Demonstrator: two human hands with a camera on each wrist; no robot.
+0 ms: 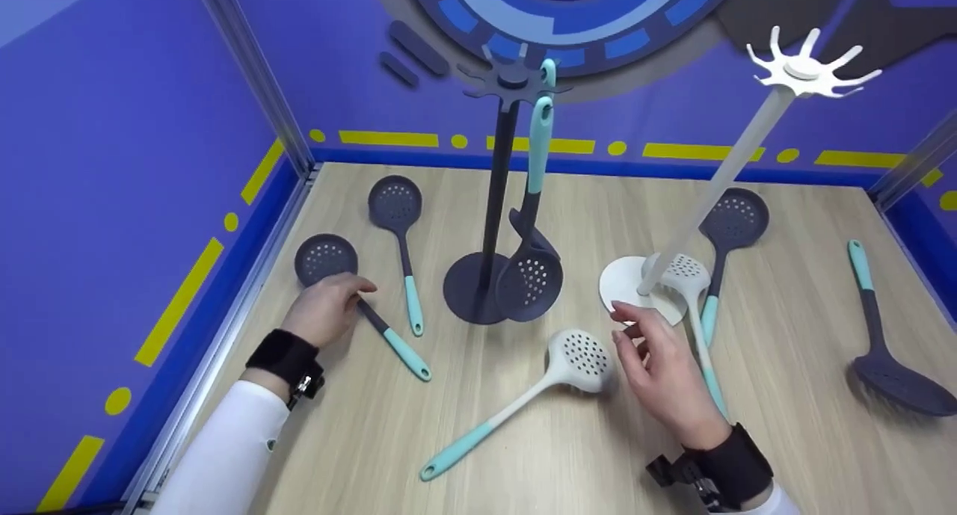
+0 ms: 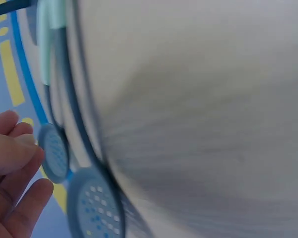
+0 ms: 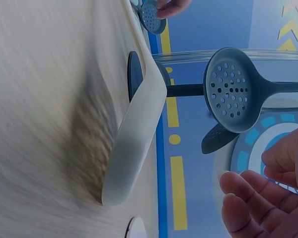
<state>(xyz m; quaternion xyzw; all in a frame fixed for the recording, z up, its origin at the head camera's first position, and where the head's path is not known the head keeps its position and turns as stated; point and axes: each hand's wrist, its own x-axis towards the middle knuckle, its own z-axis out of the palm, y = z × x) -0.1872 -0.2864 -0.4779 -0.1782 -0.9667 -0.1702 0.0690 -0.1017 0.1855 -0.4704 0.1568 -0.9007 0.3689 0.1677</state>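
Note:
My left hand [image 1: 325, 309] hovers over the neck of a dark skimmer [image 1: 327, 256] with a mint handle, lying at the table's left. In the left wrist view its fingers [image 2: 22, 148] are loosely bent and apart from the skimmers. My right hand [image 1: 665, 369], fingers relaxed and holding nothing, is in front of the white utensil stand [image 1: 748, 149]. Beside it on the left lies a white skimmer [image 1: 585, 359], bowl side down. Another white skimmer [image 1: 684, 270] has its head by the stand's base; the hand partly covers its handle. Two dark skimmers [image 1: 529, 285] hang from the dark stand [image 1: 496, 193].
A second dark skimmer [image 1: 396, 202] lies behind the left one. Another dark skimmer [image 1: 736, 220] lies behind the white stand, and one more dark utensil [image 1: 905, 384] rests at the right. Blue walls [image 1: 187, 126] with yellow marks enclose the wooden table [image 1: 516, 455].

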